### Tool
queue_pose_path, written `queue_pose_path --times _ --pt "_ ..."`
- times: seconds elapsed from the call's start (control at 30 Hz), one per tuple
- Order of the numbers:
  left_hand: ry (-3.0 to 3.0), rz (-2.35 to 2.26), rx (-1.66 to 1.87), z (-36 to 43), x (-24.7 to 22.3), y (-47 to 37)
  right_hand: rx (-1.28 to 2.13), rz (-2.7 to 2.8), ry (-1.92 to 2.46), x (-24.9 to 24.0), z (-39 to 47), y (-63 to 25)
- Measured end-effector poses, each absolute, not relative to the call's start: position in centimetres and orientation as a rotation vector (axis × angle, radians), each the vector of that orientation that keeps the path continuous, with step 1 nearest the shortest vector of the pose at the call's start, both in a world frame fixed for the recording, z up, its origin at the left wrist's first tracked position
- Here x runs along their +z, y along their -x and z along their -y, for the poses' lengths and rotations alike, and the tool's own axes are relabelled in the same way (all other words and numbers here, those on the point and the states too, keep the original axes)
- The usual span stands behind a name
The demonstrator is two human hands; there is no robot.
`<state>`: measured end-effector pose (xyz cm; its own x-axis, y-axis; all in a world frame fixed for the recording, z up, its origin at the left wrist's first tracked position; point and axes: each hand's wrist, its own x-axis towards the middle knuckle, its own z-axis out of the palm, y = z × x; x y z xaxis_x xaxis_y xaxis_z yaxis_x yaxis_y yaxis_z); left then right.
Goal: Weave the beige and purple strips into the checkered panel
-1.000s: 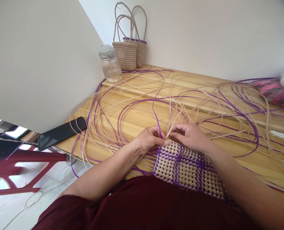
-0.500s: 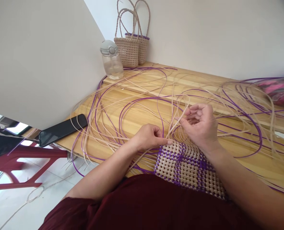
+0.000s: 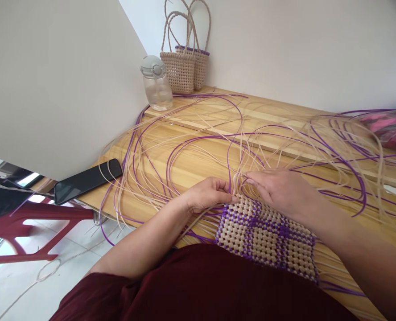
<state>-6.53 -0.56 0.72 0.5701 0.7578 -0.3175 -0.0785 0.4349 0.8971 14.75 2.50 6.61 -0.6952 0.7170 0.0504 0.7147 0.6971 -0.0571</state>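
Observation:
A woven panel [image 3: 268, 238] in beige and purple checks lies at the table's near edge, against my dark red shirt. My left hand [image 3: 211, 194] pinches its upper left corner between thumb and fingers. Just above the panel's top edge is my right hand [image 3: 278, 187], back turned up, fingers pointing left and closed near the base of the beige strands [image 3: 240, 178]. What those fingertips grip is hidden behind the hand. Loose beige and purple strands fan out from the panel on every side.
Two woven baskets [image 3: 178, 73] with tall handles stand against the wall, beside a clear bottle [image 3: 158, 91] with a grey lid. A black phone [image 3: 87, 180] lies at the table's left edge. Below is a red stool [image 3: 67, 216]. A pink bundle [image 3: 385, 127] sits far right.
My right hand has come down towards the panel's top edge and turned palm down. The strand it was holding up is drawn lower. My left hand stays at the corner.

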Motion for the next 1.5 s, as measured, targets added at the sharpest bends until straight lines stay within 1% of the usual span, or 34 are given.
queue_pose_path --times 0.07,0.1,0.17,0.23,0.3,0.37,0.43,0.63,0.8,1.03,1.23,1.4,1.5 --pt "-0.998 -0.796 0.599 0.6 0.5 6.6 0.214 2.813 1.317 7.7 -1.2 -13.9" --pt "-0.993 -0.787 0.601 0.6 0.5 6.6 0.367 2.793 1.360 8.1 -0.7 -13.6" --pt "-0.972 -0.780 0.608 0.7 0.5 6.6 0.819 2.720 1.457 8.6 0.2 -13.0" --pt "-0.944 -0.770 0.612 0.7 0.8 6.5 1.291 2.525 1.564 8.6 0.9 -12.7" --pt "-0.914 -0.757 0.614 0.8 1.2 6.5 1.623 2.285 1.606 8.4 1.3 -12.5" --pt "-0.897 -0.739 0.628 0.8 1.4 6.4 1.801 2.108 1.593 8.2 1.7 -12.3" --pt "-0.900 -0.720 0.654 0.8 1.3 6.3 1.893 1.999 1.583 8.0 2.0 -12.0" --pt "-0.890 -0.776 0.704 0.9 0.2 5.8 1.906 1.939 1.571 7.4 2.2 -11.3" --pt "-0.910 -0.794 0.696 1.0 0.2 5.7 1.885 1.905 1.571 6.7 2.5 -11.5" --pt "-0.912 -0.801 0.705 0.9 -0.2 5.6 1.792 1.900 1.441 5.1 3.7 -12.4" --pt "-0.984 -0.814 0.742 0.8 -0.9 5.6 1.505 1.972 1.314 3.3 6.0 -14.0" --pt "-1.002 -0.834 0.731 0.6 -1.4 5.5 1.057 2.186 1.281 2.6 7.6 -15.2" --pt "-0.976 -0.847 0.714 0.7 -1.2 5.5 0.890 2.247 1.213 2.5 8.6 -15.3"
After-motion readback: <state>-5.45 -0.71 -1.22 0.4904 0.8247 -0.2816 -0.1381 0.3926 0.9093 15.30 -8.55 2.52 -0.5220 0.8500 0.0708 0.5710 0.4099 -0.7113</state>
